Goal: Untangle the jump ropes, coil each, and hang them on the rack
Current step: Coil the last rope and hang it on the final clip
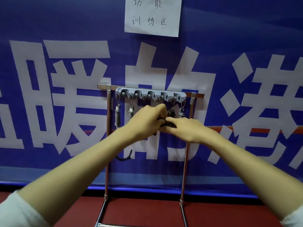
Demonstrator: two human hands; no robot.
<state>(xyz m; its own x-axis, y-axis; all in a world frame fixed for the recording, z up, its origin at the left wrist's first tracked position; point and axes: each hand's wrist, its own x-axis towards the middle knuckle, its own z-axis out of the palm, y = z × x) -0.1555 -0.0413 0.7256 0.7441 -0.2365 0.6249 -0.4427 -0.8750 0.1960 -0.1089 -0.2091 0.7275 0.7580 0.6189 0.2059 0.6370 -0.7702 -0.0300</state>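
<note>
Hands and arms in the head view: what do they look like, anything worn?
Left hand and right hand are bare: no gloves, rings or watch visible. Forearms uncovered; a pale grey-white left sleeve and right sleeve show at the bottom corners.

A white paper sign (152,15) hung at twelve o'clock on a blue banner (65,22); red floor (141,210) lay at six.

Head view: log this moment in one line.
left grip: holds black rope | right grip: holds black rope | rack: grey coils hung
</note>
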